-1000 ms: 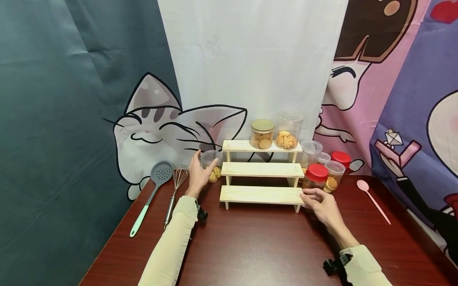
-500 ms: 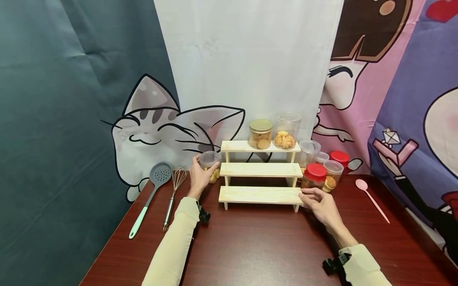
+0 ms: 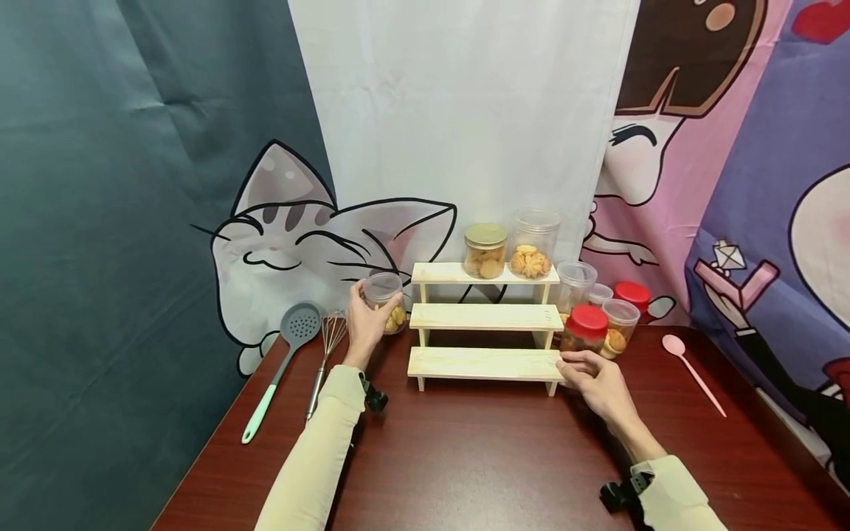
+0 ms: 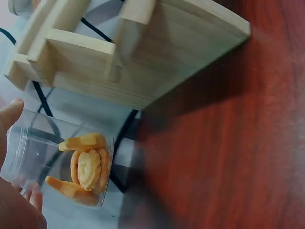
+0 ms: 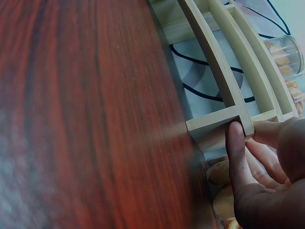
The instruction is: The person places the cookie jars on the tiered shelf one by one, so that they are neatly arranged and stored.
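In the head view my left hand (image 3: 367, 321) grips a clear plastic jar (image 3: 384, 286) by its upper part, beside the left end of a three-tier wooden rack (image 3: 486, 316). Yellow cookies (image 4: 88, 168) lie in the jar's lower end, and the left wrist view shows its base raised off the red-brown table (image 4: 228, 157). At the rack's opposite end, my right hand (image 3: 600, 383) pinches the corner of the lowest shelf (image 3: 485, 363). In the right wrist view the thumb (image 5: 236, 148) presses the front of that corner, with other fingers behind it.
On the top shelf stand a gold-lidded cookie jar (image 3: 485, 252) and a taller clear jar (image 3: 535, 245). Several jars, including a red-lidded one (image 3: 587, 324), crowd the rack's right side. A slotted turner (image 3: 300, 324) and whisk (image 3: 332, 335) lie left, a pink spoon (image 3: 674, 345) right.
My left hand has closed around the cookie jar and lifted it, moving it slightly left, away from the rack. The right hand stays at the lowest shelf's corner.
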`<state>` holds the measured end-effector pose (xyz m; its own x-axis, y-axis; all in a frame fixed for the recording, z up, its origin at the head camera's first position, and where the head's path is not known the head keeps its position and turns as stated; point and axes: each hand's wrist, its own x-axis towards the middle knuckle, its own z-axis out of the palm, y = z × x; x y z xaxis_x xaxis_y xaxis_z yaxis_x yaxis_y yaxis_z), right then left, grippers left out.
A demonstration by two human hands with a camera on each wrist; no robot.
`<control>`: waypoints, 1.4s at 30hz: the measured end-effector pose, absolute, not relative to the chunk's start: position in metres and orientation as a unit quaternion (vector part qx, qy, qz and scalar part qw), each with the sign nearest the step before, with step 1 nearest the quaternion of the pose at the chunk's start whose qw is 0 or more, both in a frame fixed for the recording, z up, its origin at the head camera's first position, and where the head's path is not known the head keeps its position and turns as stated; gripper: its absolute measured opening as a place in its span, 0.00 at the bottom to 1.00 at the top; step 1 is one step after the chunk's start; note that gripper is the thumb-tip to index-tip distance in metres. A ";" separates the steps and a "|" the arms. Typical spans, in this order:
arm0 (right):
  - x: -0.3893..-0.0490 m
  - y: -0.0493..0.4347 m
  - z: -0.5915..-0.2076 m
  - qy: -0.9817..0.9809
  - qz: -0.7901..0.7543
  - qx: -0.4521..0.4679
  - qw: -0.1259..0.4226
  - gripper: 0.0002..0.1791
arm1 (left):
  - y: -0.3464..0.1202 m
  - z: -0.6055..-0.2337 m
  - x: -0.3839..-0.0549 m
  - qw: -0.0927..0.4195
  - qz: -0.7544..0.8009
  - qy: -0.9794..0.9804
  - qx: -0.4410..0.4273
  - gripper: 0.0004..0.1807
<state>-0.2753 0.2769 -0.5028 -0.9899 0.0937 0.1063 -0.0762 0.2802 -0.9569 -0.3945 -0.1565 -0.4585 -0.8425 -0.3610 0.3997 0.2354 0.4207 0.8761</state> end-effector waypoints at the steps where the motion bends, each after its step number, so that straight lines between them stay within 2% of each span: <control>1: -0.275 0.277 -0.503 -0.796 0.601 -0.007 0.071 0.25 | -0.156 -0.455 -0.394 0.281 -0.539 -0.793 0.037 0.51; 27: -0.274 0.277 -0.502 -0.802 0.594 -0.006 0.070 0.25 | -0.140 -0.349 -0.395 0.348 -0.590 -0.726 -0.055 0.52; 34: -0.274 0.279 -0.502 -0.802 0.593 -0.009 0.072 0.25 | -0.121 -0.328 -0.397 0.336 -0.618 -0.705 -0.090 0.51; 42: -0.274 0.276 -0.503 -0.792 0.606 -0.001 0.072 0.25 | -0.094 -0.329 -0.400 0.315 -0.629 -0.704 -0.100 0.51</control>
